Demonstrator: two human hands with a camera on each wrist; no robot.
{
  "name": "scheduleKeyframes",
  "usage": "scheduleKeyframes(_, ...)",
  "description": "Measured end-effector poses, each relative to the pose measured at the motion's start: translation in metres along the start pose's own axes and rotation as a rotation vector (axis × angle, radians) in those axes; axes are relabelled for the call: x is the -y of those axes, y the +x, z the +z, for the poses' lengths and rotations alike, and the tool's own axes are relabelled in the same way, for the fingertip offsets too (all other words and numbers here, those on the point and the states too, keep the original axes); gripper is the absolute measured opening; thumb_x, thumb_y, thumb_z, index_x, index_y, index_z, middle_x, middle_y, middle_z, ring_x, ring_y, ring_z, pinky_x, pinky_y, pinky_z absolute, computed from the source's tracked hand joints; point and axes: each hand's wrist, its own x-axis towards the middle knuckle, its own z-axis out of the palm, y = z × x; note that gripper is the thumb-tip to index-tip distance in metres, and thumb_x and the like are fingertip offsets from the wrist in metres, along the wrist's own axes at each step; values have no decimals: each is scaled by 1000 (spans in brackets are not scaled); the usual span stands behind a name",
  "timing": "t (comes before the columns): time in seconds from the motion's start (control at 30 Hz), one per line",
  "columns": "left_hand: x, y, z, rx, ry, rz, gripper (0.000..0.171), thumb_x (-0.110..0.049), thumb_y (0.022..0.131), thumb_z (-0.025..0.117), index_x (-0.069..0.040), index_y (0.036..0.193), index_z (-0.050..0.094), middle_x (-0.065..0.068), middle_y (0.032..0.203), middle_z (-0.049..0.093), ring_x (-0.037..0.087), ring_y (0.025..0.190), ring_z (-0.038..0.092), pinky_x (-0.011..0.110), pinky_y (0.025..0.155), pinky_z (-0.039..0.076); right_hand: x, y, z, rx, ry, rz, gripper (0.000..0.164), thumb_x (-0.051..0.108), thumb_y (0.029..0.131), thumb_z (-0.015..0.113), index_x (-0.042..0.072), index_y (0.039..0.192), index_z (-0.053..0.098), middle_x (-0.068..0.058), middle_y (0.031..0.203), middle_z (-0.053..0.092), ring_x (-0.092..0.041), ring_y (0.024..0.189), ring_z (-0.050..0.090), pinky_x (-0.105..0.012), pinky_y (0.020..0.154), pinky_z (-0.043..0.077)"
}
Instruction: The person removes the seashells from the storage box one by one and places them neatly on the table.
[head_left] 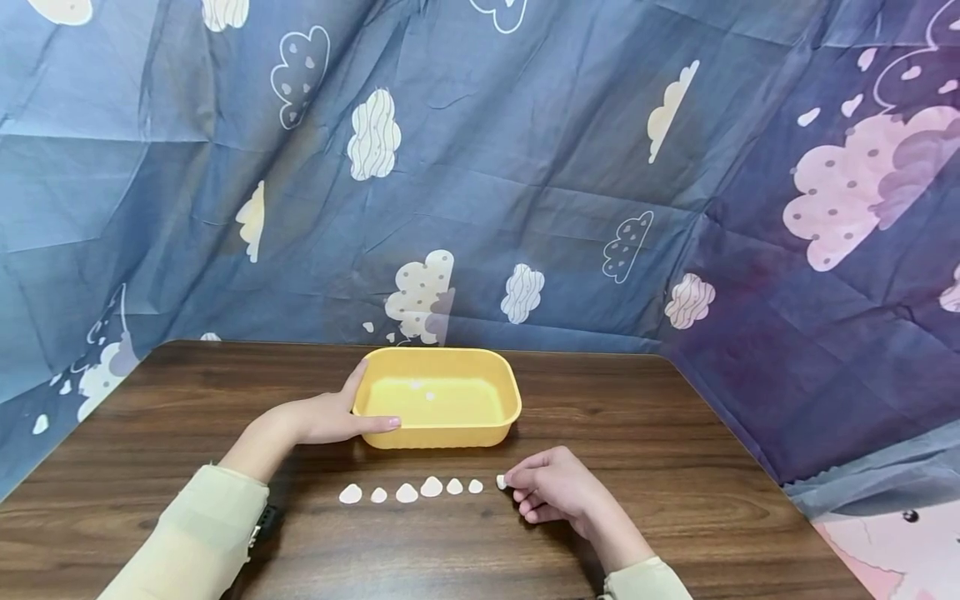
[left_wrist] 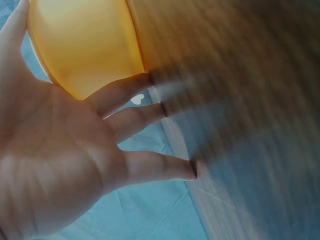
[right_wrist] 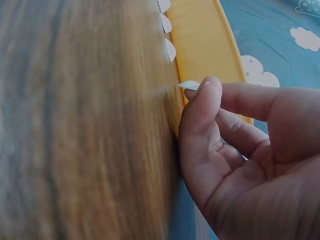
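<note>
A yellow plastic basin [head_left: 442,437] sits on the dark wooden table, with a couple of small pale spots on its floor. My left hand [head_left: 330,417] rests against the basin's left end, thumb along the front wall; the left wrist view shows the other fingers straight and spread. Between thumb and forefinger, my right hand [head_left: 555,492] pinches a small white seashell [right_wrist: 189,85], just above the tabletop or touching it; I cannot tell which. Several white seashells [head_left: 431,487] lie in a row in front of the basin, left of that hand.
The wooden table [head_left: 637,417] extends to both sides of the basin. Behind it hangs a blue curtain [head_left: 465,200] with a cloud print. At the right edge, beyond the table, translucent sheeting [head_left: 885,467] lies over a pink and white printed surface.
</note>
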Motion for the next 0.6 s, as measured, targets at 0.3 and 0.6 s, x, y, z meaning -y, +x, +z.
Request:
scheduleKeyframes(0.3,0,-1,-1,2,-6,3,137,-81,88,63,-7,168,-20,39,160,43,48,147,50,60,119,42,1,0,4,-25,-38,13,20,7,95,69,-9,104,76,2,67,58,-6,53,57,-21,55,53)
scheduleKeyframes(0.6,0,1,-1,1,-14,3,137,-82,88,63,-8,168,-21,39,159,43,47,147,51,60,119,42,6,1,7,-83,-90,-6,14,7,95,70,-5,100,73,1,67,53,-10,55,58,-23,55,54)
